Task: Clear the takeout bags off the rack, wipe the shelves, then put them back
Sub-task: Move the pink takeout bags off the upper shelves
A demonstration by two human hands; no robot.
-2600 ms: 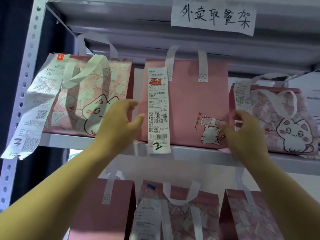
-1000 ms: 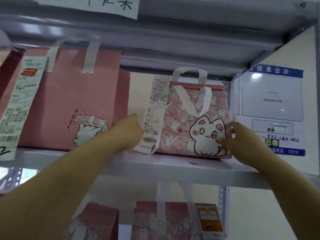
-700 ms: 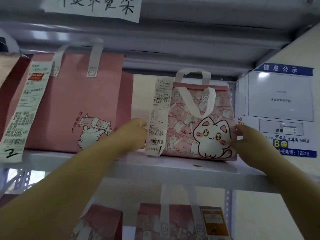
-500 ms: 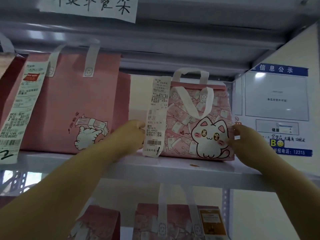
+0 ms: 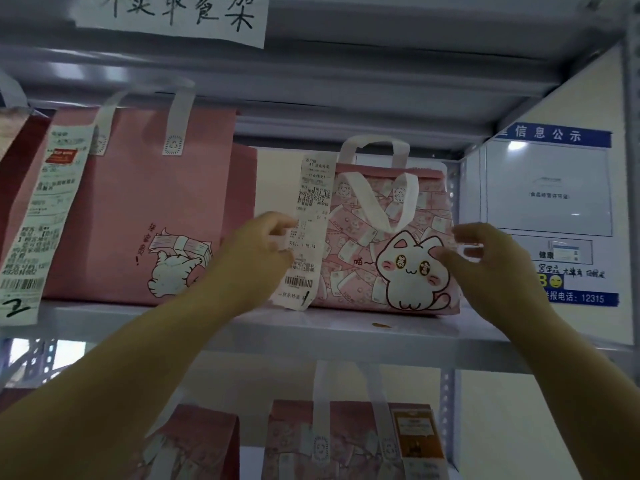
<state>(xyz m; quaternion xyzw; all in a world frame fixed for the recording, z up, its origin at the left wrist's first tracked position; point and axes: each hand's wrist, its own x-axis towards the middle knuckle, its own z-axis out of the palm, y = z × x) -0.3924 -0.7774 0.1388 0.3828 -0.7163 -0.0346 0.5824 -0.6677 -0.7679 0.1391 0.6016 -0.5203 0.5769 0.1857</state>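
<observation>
While both hands hug the cat bag (image 5: 388, 237), it sits safe.
Left hand (image 5: 256, 258) and right hand (image 5: 485, 261) press its sides; a pinched slip (image 5: 306, 233) could tear.

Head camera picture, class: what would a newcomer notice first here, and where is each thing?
First, the pink cat bag standing on the right of the shelf, with the left hand and right hand at its two sides. A long receipt hangs down its left front. Left of it stands a bigger plain pink bag, and a handwritten paper sign is stuck above.
</observation>
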